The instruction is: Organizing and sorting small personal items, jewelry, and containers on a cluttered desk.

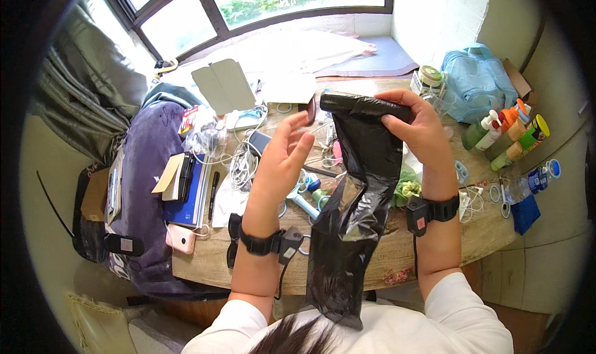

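A roll of black plastic bags (363, 103) is held up over the table, my right hand (417, 125) gripping its right end between thumb and fingers. From the roll a long unrolled strip of black film (360, 211) hangs down toward my lap, creased and shiny. My left hand (287, 152) is raised to the left of the strip, apart from it, fingers and thumb spread and holding nothing. Below and between my hands, partly hidden by the film, lie a light blue handled tool (302, 203) and a green leafy item (406, 188).
A cluttered wooden table (397, 255) spreads beneath. To the left are a blue notebook (186, 199), a pink power bank (180, 237) and tangled white cables (243, 168). On the right stand several bottles (490, 130), a light blue bag (475, 84) and scissors (504, 199).
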Demonstrator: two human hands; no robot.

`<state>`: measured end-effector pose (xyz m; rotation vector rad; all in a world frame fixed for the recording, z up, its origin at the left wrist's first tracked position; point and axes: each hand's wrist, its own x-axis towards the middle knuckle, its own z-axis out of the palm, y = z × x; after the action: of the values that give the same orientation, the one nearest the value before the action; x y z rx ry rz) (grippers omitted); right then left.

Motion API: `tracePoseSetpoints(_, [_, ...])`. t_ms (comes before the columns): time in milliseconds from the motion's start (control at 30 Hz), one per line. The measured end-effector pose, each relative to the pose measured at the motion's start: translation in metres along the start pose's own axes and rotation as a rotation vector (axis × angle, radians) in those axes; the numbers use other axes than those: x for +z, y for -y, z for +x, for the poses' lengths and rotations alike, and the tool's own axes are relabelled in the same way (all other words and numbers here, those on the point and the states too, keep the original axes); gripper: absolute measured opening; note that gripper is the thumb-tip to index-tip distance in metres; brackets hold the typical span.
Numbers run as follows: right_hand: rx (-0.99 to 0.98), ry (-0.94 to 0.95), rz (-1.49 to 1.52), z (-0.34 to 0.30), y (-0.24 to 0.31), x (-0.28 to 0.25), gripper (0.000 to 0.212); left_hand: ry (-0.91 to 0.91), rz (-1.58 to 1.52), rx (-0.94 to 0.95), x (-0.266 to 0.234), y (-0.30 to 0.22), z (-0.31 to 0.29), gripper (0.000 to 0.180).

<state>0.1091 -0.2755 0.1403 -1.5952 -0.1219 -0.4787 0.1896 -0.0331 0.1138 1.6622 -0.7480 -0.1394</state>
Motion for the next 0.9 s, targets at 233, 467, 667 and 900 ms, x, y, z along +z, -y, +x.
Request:
tracePoseSetpoints(233, [0.102, 0.196, -0.097, 0.01, -0.036, 0.012, 0.031, 0.077, -0.602, 0.052, 0.016, 0.056, 0.015, 0.065])
tracePoseSetpoints(467, [0.193, 0.299, -0.137, 0.011, -0.063, 0.008, 0.03, 0.108, -0.575, -0.17, 0.023, 0.081, 0.014, 0.036])
tracePoseSetpoints(667, [0.219, 0.288, -0.122, 0.01, -0.084, -0.007, 0.033, 0.079, -0.498, -0.296, 0.03, 0.094, 0.014, 0.029])
tracePoseSetpoints(900, [0.165, 0.266, 0.027, 0.006, -0.079, 0.001, 0.035, 0.008, -0.482, -0.18, 0.037, 0.08, 0.011, 0.028])
